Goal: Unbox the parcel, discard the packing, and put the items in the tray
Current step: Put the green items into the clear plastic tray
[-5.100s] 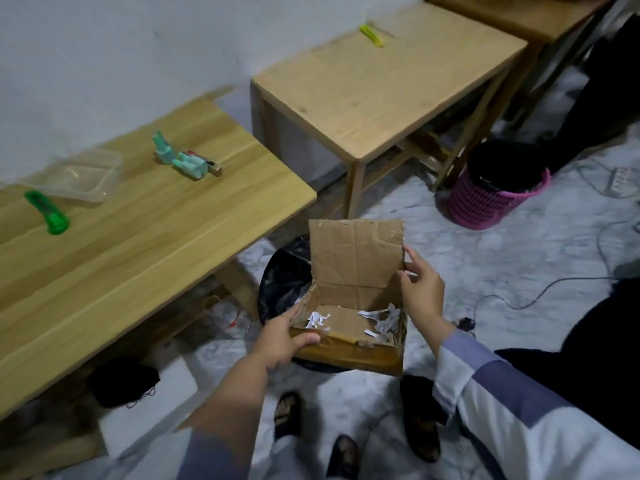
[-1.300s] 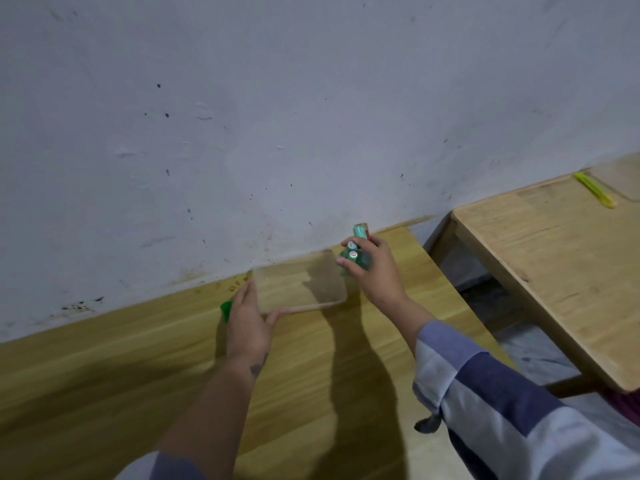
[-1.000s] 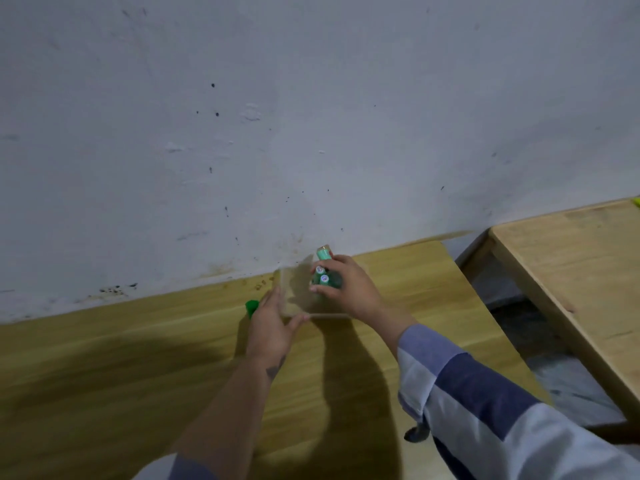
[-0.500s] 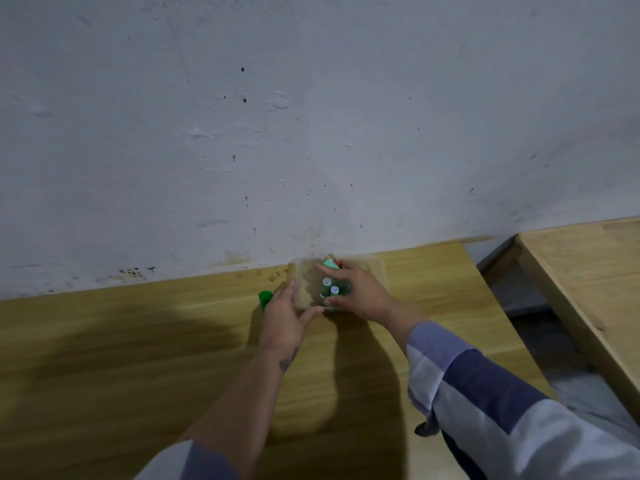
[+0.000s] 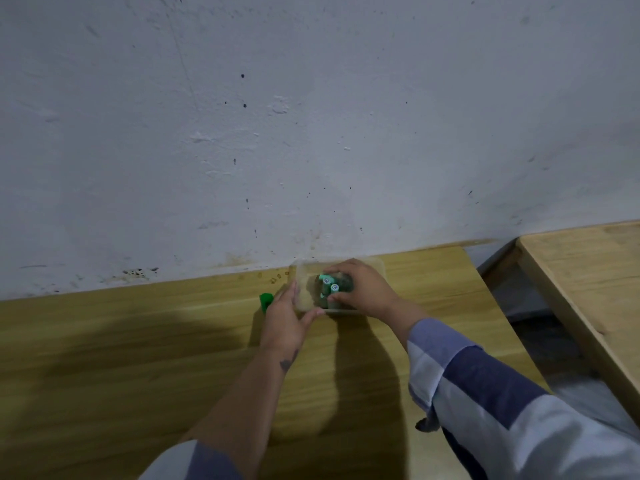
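Observation:
A clear plastic tray [image 5: 304, 275] sits on the wooden table [image 5: 138, 341] close to the wall. My right hand [image 5: 360, 289] reaches into the tray and is closed around a bunch of small teal-green items [image 5: 329, 287] with white round ends, held low inside it. My left hand [image 5: 285, 318] holds the tray's near left corner, thumb along the front rim. A green item [image 5: 266, 301] lies on the table just left of the tray, partly hidden by my left hand.
A grey-white wall [image 5: 311, 133] rises right behind the tray. A second wooden table [image 5: 588, 271] stands to the right across a narrow gap showing the floor. My shadow falls over the near part of the table.
My right hand has carried the teal items from beside the tray down into it. My left hand has kept hold of the tray's corner. The cardboard box and bin are out of view.

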